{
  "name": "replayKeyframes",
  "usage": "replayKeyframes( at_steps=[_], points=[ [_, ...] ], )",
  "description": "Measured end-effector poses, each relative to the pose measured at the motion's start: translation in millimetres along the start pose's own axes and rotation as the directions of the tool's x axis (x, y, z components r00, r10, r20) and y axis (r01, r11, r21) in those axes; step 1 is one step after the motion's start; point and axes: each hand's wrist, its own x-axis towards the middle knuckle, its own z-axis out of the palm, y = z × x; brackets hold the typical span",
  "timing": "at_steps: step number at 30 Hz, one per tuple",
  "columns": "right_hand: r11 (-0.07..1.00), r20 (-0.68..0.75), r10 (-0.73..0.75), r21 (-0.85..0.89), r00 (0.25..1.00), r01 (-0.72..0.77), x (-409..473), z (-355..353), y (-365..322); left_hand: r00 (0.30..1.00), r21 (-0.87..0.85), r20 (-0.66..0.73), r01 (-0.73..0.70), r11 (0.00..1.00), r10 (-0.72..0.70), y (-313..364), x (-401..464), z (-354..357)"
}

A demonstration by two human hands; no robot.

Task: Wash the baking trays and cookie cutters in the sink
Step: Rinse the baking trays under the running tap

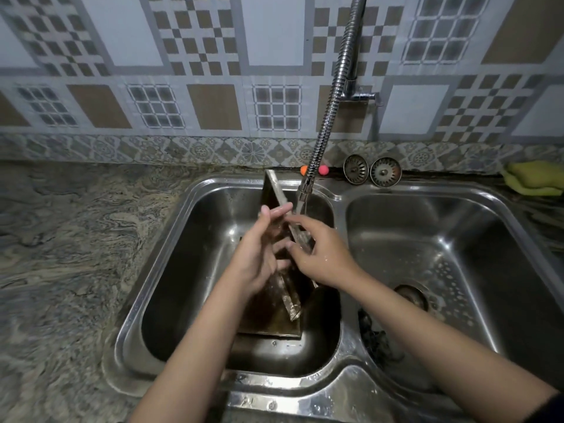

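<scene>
A dark, greasy baking tray (274, 187) stands on edge in the left basin (201, 257) of the steel sink, its top corner leaning against the back wall. Water runs from the flexible tap (324, 126) onto its rim. My left hand (259, 257) lies flat against the tray's left face with straight fingers. My right hand (325, 256) curls its fingers and thumb round the tray's rim, under the stream. A second dark tray (270, 326) lies on the basin floor beneath. No cookie cutters are visible.
The right basin (433, 236) holds soap drops, a drain (412, 296) and a dark scrubber (378, 338). Two drain strainers (355, 169) lean on the back ledge beside a pink ball (323, 169). A yellow-green cloth (534, 178) lies far right. Granite counter (61, 254) extends left.
</scene>
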Motion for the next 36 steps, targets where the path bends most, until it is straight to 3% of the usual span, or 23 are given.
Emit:
replayKeyframes(
  at_steps=[5,8,12,15,18,20,27,32,36],
  points=[
    [0.893,0.095,-0.012,0.45,0.995,-0.033,3,6,-8,0.987,-0.149,-0.129,-0.118,0.982,0.099,12,-4,-1],
    [0.846,0.187,-0.016,0.525,0.982,-0.087,7,-1,-11,0.963,-0.139,-0.198,-0.211,0.968,0.182,10,-4,-6],
    [0.926,0.193,0.005,0.369,0.981,-0.077,8,-17,-1,0.948,-0.225,-0.29,-0.203,0.953,0.133,0,0,-8],
    [0.997,0.199,0.051,0.05,0.979,-0.062,6,-34,8,0.936,-0.3,-0.351,-0.145,0.943,0.033,-11,4,-9],
    [0.932,0.262,0.109,-0.361,0.959,-0.007,8,-51,10,0.93,-0.36,-0.359,-0.06,0.931,-0.079,-28,9,-7],
    [0.87,0.304,0.181,-0.493,0.935,-0.008,10,-57,7,0.936,-0.397,-0.331,-0.024,0.917,-0.119,-37,12,-2],
    [0.791,0.401,0.221,-0.607,0.889,0.078,0,-59,8,0.946,-0.444,-0.287,0.01,0.896,-0.153,-51,20,5],
    [0.721,0.226,0.252,-0.692,0.941,-0.027,18,-60,27,0.962,-0.334,-0.267,-0.034,0.942,-0.06,-47,15,9],
    [0.818,0.146,0.203,-0.569,0.968,-0.086,27,-39,24,0.961,-0.212,-0.269,-0.12,0.97,0.061,-36,5,20]
  ],
)
